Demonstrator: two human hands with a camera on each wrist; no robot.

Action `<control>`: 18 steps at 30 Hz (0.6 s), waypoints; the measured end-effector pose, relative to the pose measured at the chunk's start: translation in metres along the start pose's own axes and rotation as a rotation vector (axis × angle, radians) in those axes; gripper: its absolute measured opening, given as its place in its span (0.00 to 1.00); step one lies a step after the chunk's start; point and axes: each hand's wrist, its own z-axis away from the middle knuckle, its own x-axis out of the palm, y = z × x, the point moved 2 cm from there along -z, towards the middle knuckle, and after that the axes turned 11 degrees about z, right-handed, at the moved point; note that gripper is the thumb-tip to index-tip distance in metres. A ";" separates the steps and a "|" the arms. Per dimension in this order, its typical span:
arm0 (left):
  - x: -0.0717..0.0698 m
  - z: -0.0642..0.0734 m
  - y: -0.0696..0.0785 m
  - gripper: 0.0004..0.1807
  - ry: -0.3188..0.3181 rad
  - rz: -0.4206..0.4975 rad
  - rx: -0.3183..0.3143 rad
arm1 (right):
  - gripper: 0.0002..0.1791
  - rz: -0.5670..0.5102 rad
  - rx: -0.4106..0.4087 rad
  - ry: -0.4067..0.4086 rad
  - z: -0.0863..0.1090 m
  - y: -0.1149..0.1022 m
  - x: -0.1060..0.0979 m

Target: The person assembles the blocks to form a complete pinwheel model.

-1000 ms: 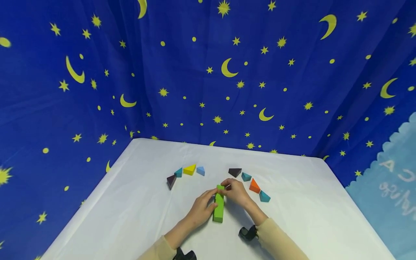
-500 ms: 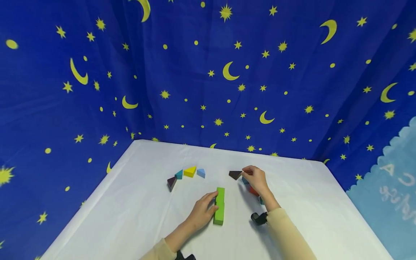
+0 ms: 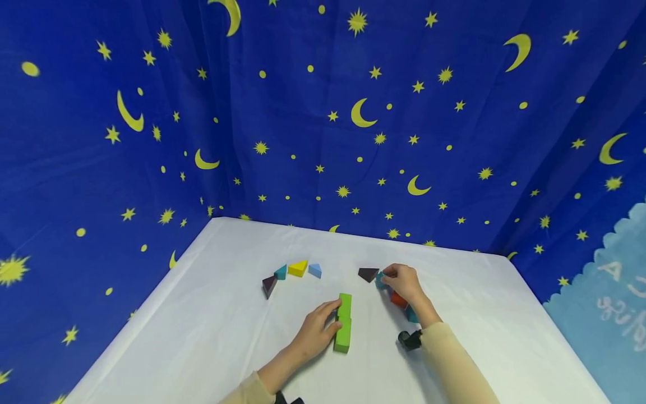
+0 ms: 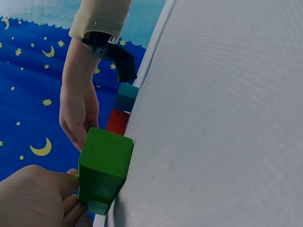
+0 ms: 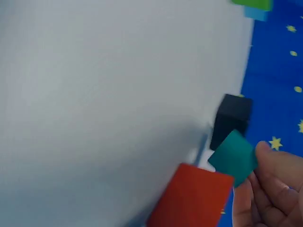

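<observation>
Two green blocks, the near one (image 3: 342, 335) and the far one (image 3: 345, 306), lie end to end on the white table. My left hand (image 3: 314, 332) rests against their left side, thumb at the near block and fingertips at the far one. To the right, my right hand (image 3: 404, 281) pinches a small teal block (image 5: 234, 158) between thumb and fingers. A black block (image 3: 368, 274) lies just left of those fingertips. Under the right hand, partly covered by it, are an orange-red block (image 5: 191, 198) and another teal block (image 3: 412, 315).
Back left, a loose arc holds a dark block (image 3: 269, 287), a teal block (image 3: 280, 272), a yellow block (image 3: 298, 268) and a light blue block (image 3: 315, 270). Blue curtain (image 3: 292, 112) with moons and stars rises behind the table (image 3: 212, 336).
My right hand has left the far green block, moved right to the arc of blocks and taken hold of the teal one. The left hand stays beside the green blocks.
</observation>
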 end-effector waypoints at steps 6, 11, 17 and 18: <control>0.000 -0.001 0.000 0.25 0.008 -0.008 0.020 | 0.13 -0.147 0.045 -0.081 0.004 -0.004 -0.005; 0.000 -0.001 0.000 0.25 0.006 -0.009 0.009 | 0.13 -0.126 0.042 -0.126 0.007 -0.009 -0.005; 0.000 0.000 -0.001 0.25 -0.003 0.001 0.005 | 0.11 -0.166 0.020 -0.130 0.012 -0.013 -0.001; 0.000 0.000 -0.001 0.26 -0.004 0.001 0.004 | 0.11 -0.173 0.013 -0.123 0.013 -0.014 -0.001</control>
